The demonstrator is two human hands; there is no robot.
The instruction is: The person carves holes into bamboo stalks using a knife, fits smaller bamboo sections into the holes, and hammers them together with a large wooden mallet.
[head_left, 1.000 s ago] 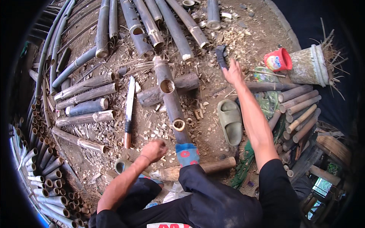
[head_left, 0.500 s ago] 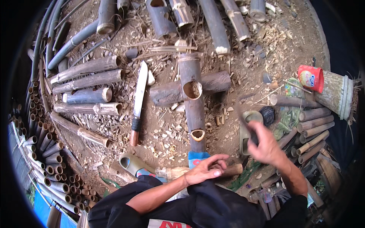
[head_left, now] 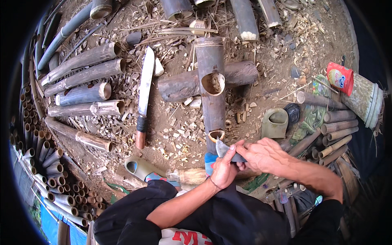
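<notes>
Both my hands meet over the near end of a bamboo tube. The tube lies across a short dark log and has two openings cut in its upper side. A grey pointed knife blade shows between my fingers, its tip beside the nearer opening. My right hand is closed round the handle end, mostly hidden. My left hand is closed on the blade from the left, its thumb along the metal. To the left, a machete with a black and brown handle lies on the ground.
Several bamboo lengths lie at the left, above stacked cut tubes. A loose clog sits at the right, near piled bamboo pieces. A red packet rests against a tipped, dirty bucket. Wood chips litter the ground.
My right hand has brought the knife left and inward from the right side. My left hand, loose and without the knife before, now grips it. The view has shifted slightly.
</notes>
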